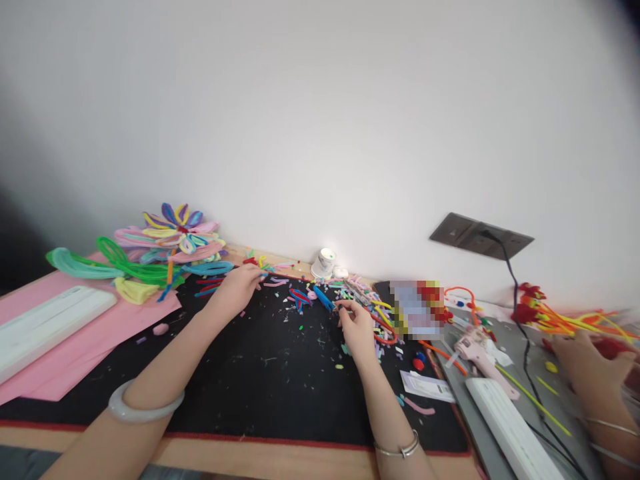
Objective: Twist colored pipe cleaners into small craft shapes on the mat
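Pinching a blue loop [323, 297], right hand [356, 325], left hand [240, 285], fingers curled, its grip unclear

Blue chenille piece [323, 298], black mat [270, 393] (red-edged)

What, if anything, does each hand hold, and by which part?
The right hand seems to pinch the blue piece by its near end; for the left hand, I cannot tell.
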`<act>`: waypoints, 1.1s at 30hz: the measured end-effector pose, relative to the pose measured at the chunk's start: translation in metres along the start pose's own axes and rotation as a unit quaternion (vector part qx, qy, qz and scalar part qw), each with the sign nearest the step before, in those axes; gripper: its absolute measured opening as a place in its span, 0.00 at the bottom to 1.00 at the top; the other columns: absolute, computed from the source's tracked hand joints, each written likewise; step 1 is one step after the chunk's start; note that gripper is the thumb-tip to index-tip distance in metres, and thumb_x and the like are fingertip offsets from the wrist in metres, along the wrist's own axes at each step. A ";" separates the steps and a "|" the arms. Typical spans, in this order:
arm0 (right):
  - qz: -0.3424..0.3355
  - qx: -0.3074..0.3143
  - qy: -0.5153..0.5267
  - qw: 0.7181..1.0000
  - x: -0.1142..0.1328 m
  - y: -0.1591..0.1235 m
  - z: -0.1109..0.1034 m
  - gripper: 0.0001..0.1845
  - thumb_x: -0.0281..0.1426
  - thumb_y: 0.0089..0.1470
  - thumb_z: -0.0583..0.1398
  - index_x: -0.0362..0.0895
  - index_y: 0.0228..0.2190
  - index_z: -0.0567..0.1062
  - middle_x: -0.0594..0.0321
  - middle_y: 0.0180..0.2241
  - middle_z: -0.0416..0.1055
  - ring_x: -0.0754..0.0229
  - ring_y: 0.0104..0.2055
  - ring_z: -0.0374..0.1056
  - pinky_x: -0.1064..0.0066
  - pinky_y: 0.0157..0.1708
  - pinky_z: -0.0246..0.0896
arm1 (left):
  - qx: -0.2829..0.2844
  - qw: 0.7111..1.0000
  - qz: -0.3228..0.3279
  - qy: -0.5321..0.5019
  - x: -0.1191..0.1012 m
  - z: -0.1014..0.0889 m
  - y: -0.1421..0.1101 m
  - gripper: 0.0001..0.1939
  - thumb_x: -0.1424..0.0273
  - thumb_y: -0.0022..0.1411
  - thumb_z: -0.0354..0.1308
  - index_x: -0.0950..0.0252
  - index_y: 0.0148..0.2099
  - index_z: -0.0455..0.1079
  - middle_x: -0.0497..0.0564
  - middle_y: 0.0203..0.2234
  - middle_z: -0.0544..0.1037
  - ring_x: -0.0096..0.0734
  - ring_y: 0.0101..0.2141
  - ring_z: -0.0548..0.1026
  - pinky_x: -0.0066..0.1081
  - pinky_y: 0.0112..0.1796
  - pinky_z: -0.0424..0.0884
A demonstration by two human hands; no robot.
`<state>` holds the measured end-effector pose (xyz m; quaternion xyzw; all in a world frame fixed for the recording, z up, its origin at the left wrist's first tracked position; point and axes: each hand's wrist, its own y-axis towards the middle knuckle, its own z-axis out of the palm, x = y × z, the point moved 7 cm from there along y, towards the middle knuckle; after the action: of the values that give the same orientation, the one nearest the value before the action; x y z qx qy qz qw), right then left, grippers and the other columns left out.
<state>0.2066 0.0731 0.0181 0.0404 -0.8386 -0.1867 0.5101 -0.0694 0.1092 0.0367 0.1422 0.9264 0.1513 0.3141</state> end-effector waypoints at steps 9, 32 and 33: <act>-0.028 0.015 0.061 0.998 0.000 0.001 -0.001 0.11 0.30 0.44 0.56 0.55 0.27 0.77 0.61 0.14 0.69 0.60 0.15 0.64 0.68 0.13 0.54 | -0.196 0.955 -0.146 -0.169 0.010 -0.037 -0.012 0.19 0.61 0.64 0.36 0.66 0.36 0.63 0.49 0.19 0.74 0.32 0.24 0.74 0.31 0.33 0.69; -0.013 0.015 0.038 0.999 0.004 0.001 0.000 0.12 0.28 0.43 0.55 0.55 0.25 0.77 0.62 0.12 0.68 0.60 0.15 0.63 0.68 0.14 0.53 | 0.106 0.969 -0.131 0.181 0.020 0.005 -0.009 0.12 0.69 0.58 0.46 0.61 0.39 0.70 0.52 0.34 0.77 0.39 0.37 0.73 0.29 0.32 0.65; -0.006 0.020 0.031 0.999 0.004 0.001 0.001 0.12 0.29 0.43 0.55 0.54 0.25 0.77 0.62 0.12 0.68 0.60 0.15 0.63 0.68 0.14 0.53 | 0.107 0.970 -0.129 0.176 0.020 0.006 -0.009 0.12 0.69 0.58 0.46 0.61 0.40 0.69 0.52 0.33 0.77 0.39 0.36 0.73 0.29 0.31 0.65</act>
<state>0.2044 0.0736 0.0216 0.0618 -0.8257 -0.1717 0.5337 -0.0823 0.1093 0.0187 0.0255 0.9884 0.0317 0.1461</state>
